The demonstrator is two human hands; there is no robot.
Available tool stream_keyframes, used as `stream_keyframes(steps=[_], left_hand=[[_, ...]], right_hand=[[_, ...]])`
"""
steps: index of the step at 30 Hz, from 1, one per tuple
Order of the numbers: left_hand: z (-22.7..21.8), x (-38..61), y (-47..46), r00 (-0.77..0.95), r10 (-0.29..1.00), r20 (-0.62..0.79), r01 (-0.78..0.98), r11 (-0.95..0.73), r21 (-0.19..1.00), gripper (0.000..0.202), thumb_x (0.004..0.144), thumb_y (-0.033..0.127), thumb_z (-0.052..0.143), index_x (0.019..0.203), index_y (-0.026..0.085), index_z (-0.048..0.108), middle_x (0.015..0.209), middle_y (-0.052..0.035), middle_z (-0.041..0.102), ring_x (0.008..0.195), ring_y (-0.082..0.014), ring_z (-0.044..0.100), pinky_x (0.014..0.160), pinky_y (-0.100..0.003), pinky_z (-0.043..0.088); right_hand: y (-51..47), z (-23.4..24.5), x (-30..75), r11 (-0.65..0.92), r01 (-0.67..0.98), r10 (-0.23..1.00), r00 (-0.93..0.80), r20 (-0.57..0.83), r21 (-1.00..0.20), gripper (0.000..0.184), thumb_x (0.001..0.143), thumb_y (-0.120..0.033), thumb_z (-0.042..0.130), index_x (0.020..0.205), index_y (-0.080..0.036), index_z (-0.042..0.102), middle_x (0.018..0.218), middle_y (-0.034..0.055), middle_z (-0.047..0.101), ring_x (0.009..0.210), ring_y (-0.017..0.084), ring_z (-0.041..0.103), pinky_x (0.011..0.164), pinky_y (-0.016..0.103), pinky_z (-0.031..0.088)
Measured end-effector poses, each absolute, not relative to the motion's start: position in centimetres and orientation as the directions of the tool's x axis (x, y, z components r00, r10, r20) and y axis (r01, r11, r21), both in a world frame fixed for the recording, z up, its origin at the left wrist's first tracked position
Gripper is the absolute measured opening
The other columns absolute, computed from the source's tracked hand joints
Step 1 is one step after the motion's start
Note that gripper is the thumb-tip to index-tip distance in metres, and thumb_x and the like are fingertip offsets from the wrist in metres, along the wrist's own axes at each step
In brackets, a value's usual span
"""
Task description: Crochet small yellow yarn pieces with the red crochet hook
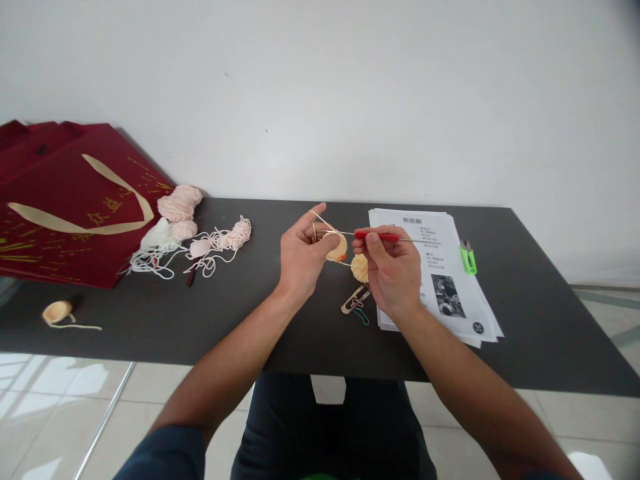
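Observation:
My left hand (306, 257) pinches a small round cream crochet piece (336, 247) between thumb and fingers, with yarn looped over its raised index finger. An orange spot shows at the piece's lower edge. In my right hand (393, 270) is a crochet hook (383, 237) with a red handle, held level; its thin metal tip reaches the yarn at the top of the piece. A yellow yarn ball (359, 267) sits just left of my right hand, partly hidden by it. Below lie a large safety pin (353, 300) and small pink and teal stitch markers (361, 313).
Printed sheets (443, 267) lie under and beyond my right hand, with green thread snips (469, 257) at their right edge. Pink and white yarn (177, 210) and dark red bags (65, 207) are at left. A cream crochet cup (57, 311) lies near the table's (225, 320) front left edge.

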State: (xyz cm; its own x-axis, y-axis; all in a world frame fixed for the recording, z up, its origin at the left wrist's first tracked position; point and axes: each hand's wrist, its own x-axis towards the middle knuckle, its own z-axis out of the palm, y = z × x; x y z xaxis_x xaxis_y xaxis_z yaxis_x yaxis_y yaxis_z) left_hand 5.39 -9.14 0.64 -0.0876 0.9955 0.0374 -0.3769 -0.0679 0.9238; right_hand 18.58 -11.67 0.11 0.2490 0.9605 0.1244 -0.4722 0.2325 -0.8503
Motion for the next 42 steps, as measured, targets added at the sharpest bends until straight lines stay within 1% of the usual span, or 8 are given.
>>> stream_keyframes(steps=[9,16,23,25,27,31,34,42], left_hand=[[0.2,5.3,-9.2,-0.113,0.989,0.092,-0.323,-0.125,0.938,0.066,0.07,0.017,0.081,0.134,0.02,0.066,0.08,0.0036,0.072,0.067,-0.0094,0.062,0.066,-0.024,0.051],[0.2,5.3,-9.3,-0.129,0.984,0.123,-0.31,-0.158,0.937,0.06,0.071,0.015,0.079,0.13,0.021,0.068,0.081,0.0033,0.072,0.066,-0.0087,0.061,0.063,-0.023,0.049],[0.2,5.4,-9.4,-0.15,0.98,0.13,-0.301,-0.17,0.938,0.055,0.072,0.014,0.078,0.125,0.022,0.069,0.079,0.0035,0.071,0.066,-0.0096,0.062,0.063,-0.024,0.049],[0.3,5.4,-9.4,-0.147,0.979,0.138,-0.297,-0.177,0.938,0.053,0.072,0.014,0.078,0.124,0.022,0.069,0.08,0.0033,0.072,0.066,-0.01,0.062,0.063,-0.024,0.05],[0.4,5.4,-9.4,-0.147,0.978,0.148,-0.289,-0.186,0.939,0.053,0.072,0.013,0.077,0.123,0.023,0.07,0.08,0.0034,0.071,0.067,-0.0102,0.062,0.065,-0.024,0.05],[0.3,5.5,-9.5,-0.149,0.977,0.155,-0.285,-0.192,0.939,0.052,0.071,0.012,0.077,0.122,0.023,0.071,0.08,0.0041,0.07,0.068,-0.0091,0.061,0.066,-0.023,0.05],[0.1,5.6,-9.6,-0.131,0.982,0.139,-0.303,-0.173,0.937,0.05,0.071,0.012,0.078,0.12,0.022,0.072,0.082,0.0034,0.07,0.069,-0.0085,0.062,0.067,-0.022,0.05],[0.1,5.8,-9.5,-0.131,0.984,0.12,-0.317,-0.156,0.936,0.049,0.068,0.013,0.078,0.117,0.021,0.074,0.079,0.0036,0.069,0.068,-0.0083,0.06,0.067,-0.022,0.048]], right_hand=[[-11.6,-0.1,19.6,0.332,-0.383,0.931,0.282,0.233,-0.862,0.015,0.084,-0.027,0.082,0.088,-0.027,0.068,0.09,-0.0023,0.077,0.071,0.01,0.068,0.066,0.026,0.056],[-11.9,-0.1,19.4,0.416,-0.24,0.88,0.347,0.323,-0.877,0.016,0.084,-0.03,0.083,0.088,-0.028,0.067,0.091,-0.0012,0.077,0.069,0.012,0.069,0.065,0.029,0.056],[-12.6,0.3,19.1,0.436,-0.186,0.869,0.341,0.358,-0.881,0.013,0.086,-0.027,0.081,0.089,-0.028,0.069,0.093,-0.001,0.078,0.069,0.013,0.07,0.068,0.031,0.058],[-12.4,0.4,19.2,0.419,-0.214,0.881,0.333,0.337,-0.883,0.013,0.086,-0.027,0.081,0.089,-0.028,0.069,0.092,-0.0011,0.077,0.069,0.012,0.07,0.067,0.03,0.058],[-12.1,0.4,19.3,0.364,-0.296,0.908,0.324,0.266,-0.883,0.015,0.085,-0.029,0.082,0.088,-0.027,0.068,0.09,-0.0017,0.077,0.069,0.011,0.069,0.065,0.027,0.057],[-11.3,0.3,19.5,0.157,-0.5,0.976,0.211,0.056,-0.852,0.019,0.082,-0.033,0.085,0.087,-0.024,0.069,0.086,-0.0022,0.078,0.069,0.009,0.069,0.064,0.021,0.059],[-11.1,0.0,19.4,0.037,-0.575,0.992,0.12,-0.039,-0.817,0.021,0.08,-0.033,0.087,0.086,-0.023,0.07,0.087,-0.0018,0.079,0.071,0.007,0.071,0.07,0.018,0.062],[-11.1,-0.4,19.2,0.038,-0.578,0.988,0.144,-0.056,-0.815,0.022,0.08,-0.035,0.087,0.087,-0.023,0.07,0.088,-0.0018,0.08,0.073,0.008,0.073,0.076,0.02,0.065]])
